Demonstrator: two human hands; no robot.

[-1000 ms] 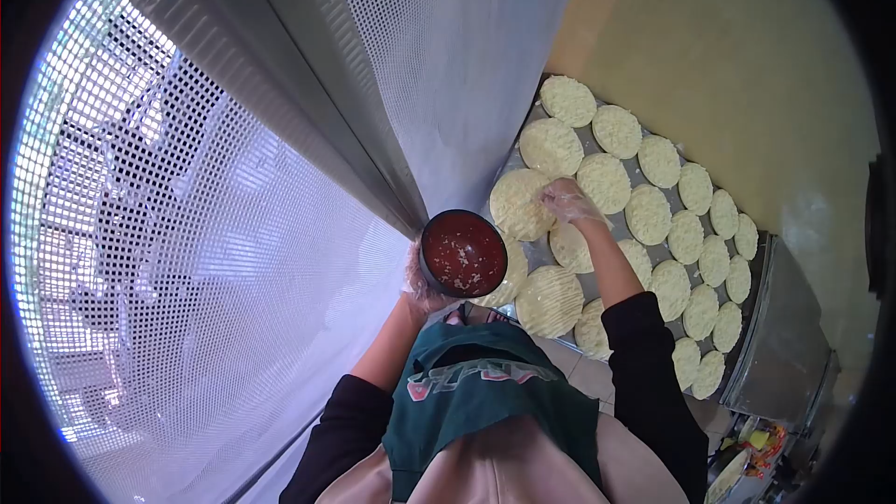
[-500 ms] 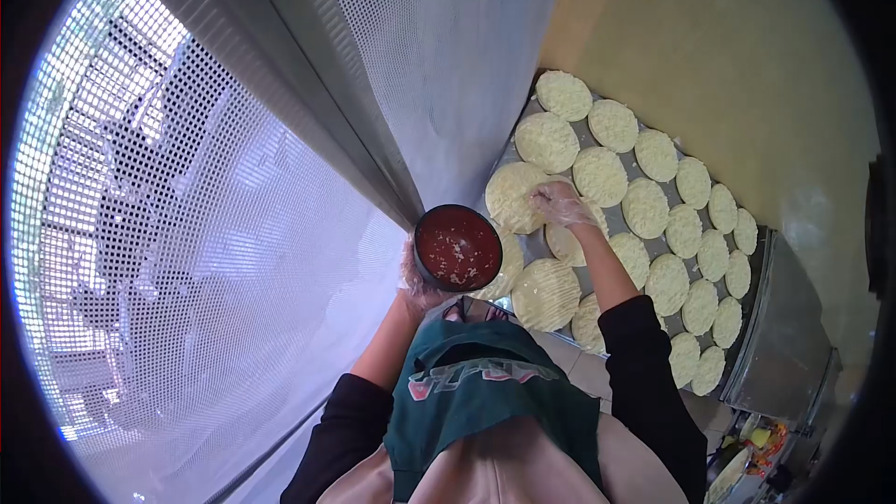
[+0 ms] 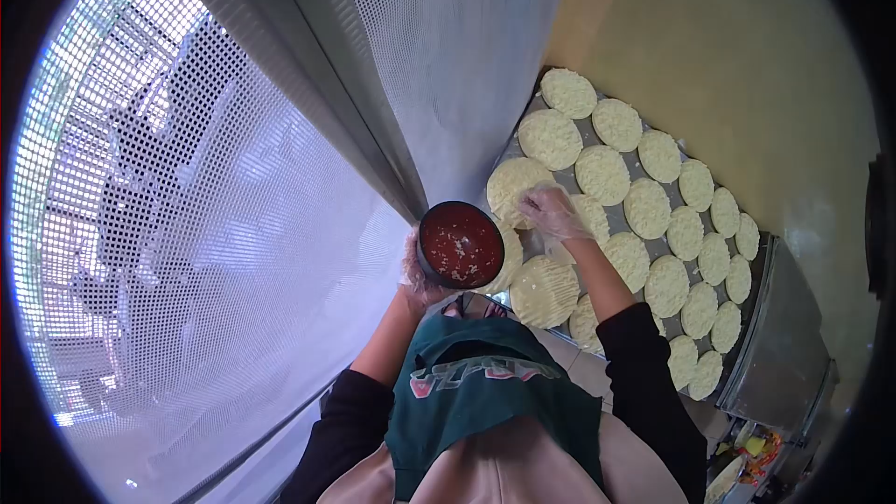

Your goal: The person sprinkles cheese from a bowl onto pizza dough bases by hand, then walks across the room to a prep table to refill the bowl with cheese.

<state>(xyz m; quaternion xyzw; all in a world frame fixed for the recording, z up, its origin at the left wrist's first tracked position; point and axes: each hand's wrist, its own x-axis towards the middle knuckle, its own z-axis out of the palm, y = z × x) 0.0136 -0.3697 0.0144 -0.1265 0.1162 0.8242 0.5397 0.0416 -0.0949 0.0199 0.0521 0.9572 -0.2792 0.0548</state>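
Note:
My left hand (image 3: 420, 273), in a clear plastic glove, grips the side of a black bowl (image 3: 460, 245). Its red inside holds a few small pale crumbs. Also gloved, my right hand (image 3: 549, 209) is bunched over the lower right part of a round flat base (image 3: 516, 187) that looks like a pizza base. Its fingers are drawn together, and I cannot make out what is between them. Just below lies a base with a ridged, bare-looking surface (image 3: 544, 292). Beside the right wrist, a base covered with pale shreds (image 3: 592, 217) is partly hidden.
Many more shred-covered bases (image 3: 646, 208) lie in rows on a metal surface (image 3: 611, 154). White mesh curtain (image 3: 280, 196) hangs close on the left, with a grey post (image 3: 327, 65). A yellowish wall (image 3: 709, 47) stands behind. Colourful items (image 3: 761, 453) sit low at the right.
My right hand has shifted slightly left and down over the same base. The bowl stays in my left hand, almost unmoved.

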